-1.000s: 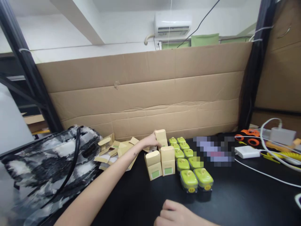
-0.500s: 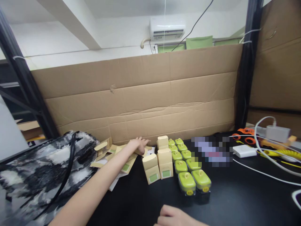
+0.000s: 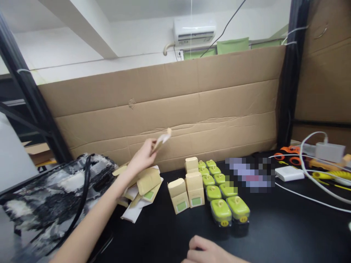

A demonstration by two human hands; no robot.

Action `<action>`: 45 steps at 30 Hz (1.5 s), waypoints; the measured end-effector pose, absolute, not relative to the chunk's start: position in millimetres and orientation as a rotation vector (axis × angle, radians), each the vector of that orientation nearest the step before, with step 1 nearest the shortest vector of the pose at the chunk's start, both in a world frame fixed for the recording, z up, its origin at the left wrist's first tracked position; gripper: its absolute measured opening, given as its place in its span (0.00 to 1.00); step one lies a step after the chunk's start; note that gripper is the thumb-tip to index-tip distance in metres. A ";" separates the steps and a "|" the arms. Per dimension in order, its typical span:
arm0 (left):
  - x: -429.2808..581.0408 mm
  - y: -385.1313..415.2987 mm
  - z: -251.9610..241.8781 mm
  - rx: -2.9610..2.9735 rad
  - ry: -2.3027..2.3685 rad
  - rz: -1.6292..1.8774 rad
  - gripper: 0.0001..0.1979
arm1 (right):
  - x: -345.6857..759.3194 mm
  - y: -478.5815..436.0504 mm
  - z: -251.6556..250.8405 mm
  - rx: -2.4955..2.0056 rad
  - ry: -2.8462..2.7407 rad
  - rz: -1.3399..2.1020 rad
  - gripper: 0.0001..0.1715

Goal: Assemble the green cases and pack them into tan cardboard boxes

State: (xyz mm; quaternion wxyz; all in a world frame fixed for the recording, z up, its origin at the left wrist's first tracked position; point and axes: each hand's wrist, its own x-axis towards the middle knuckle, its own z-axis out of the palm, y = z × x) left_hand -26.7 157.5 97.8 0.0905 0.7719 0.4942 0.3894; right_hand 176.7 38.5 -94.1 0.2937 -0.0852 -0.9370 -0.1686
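Observation:
My left hand is raised above the table, pinching a flattened tan carton that sticks up edge-on toward the cardboard wall. Below it lies a pile of flat tan cartons. To the right stand three assembled tan boxes with green labels. Beside them run two rows of several green-lidded clear containers. My right hand rests on the black table at the bottom edge, its fingers curled and nothing visible in them.
A black-and-white patterned bag lies at the left. A tall cardboard wall closes the back of the table. White cables, a white adapter, orange scissors and a power strip sit at the right.
My left hand let go of the back tan box, went left to the carton pile, and has now lifted one flat carton up off it. The right hand stayed put.

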 end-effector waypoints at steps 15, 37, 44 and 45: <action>-21.8 19.6 -9.6 1.051 0.848 1.228 0.24 | 193.0 16.7 -62.6 -0.437 -2.002 0.035 0.35; -9.8 -14.3 -31.3 0.783 0.678 1.041 0.50 | 207.1 9.6 -48.7 -0.428 -2.330 -0.281 0.24; -12.8 -8.7 -37.3 0.943 0.495 0.950 0.39 | 201.0 8.0 -40.1 -0.335 -2.217 -0.332 0.11; -12.8 -7.8 -38.8 1.017 0.432 0.984 0.39 | 199.9 8.1 -42.3 -0.345 -2.187 -0.328 0.11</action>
